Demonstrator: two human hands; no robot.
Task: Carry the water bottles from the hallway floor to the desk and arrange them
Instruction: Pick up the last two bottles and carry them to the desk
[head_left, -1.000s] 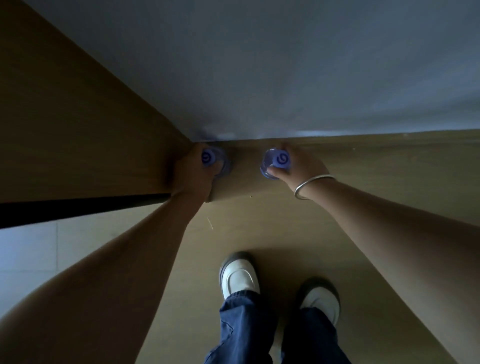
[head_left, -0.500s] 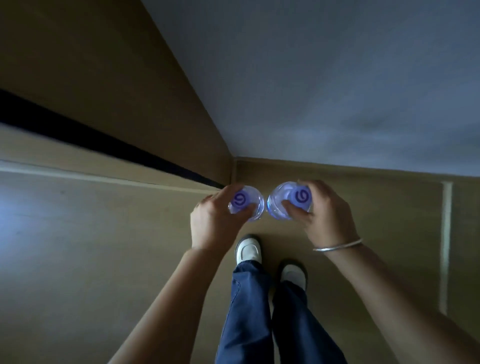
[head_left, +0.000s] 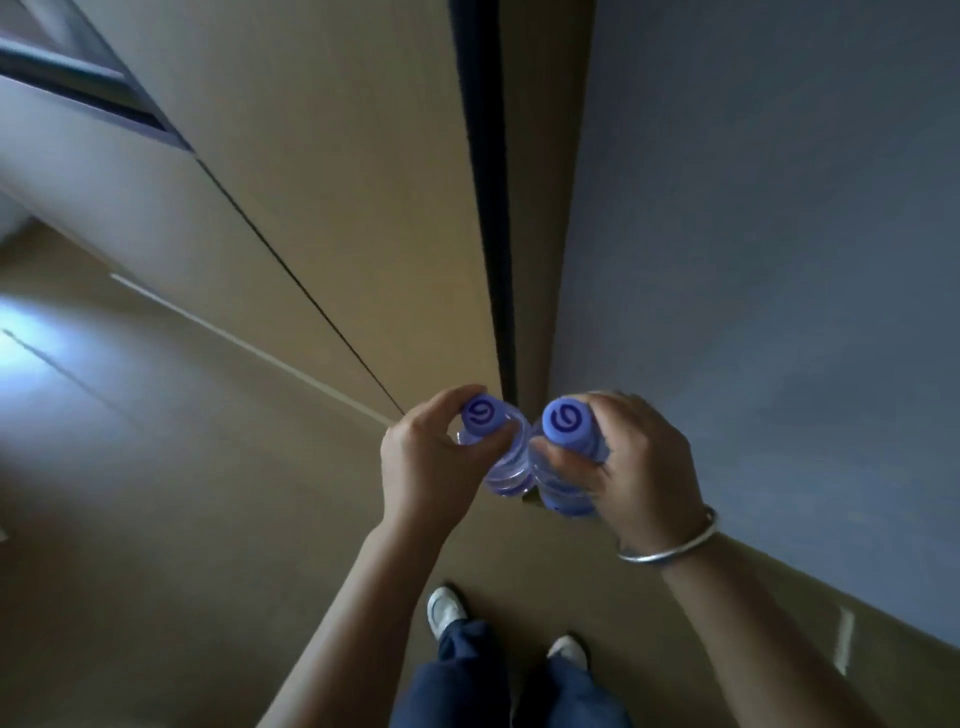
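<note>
Two clear plastic water bottles with purple caps, the left bottle (head_left: 498, 457) and the right bottle (head_left: 569, 467), hang upright and touching each other in front of the person, above the tan hallway floor (head_left: 208, 519); the left hand (head_left: 426, 462) curls round one neck and the right hand (head_left: 639, 467), with its silver bangle (head_left: 670, 545), round the other. Held only near the caps, either could slip, or knock the dark door edge (head_left: 488, 208) just ahead. Compared with half a second ago, the bottles sit higher and closer together, and the view has swung toward the door.
</note>
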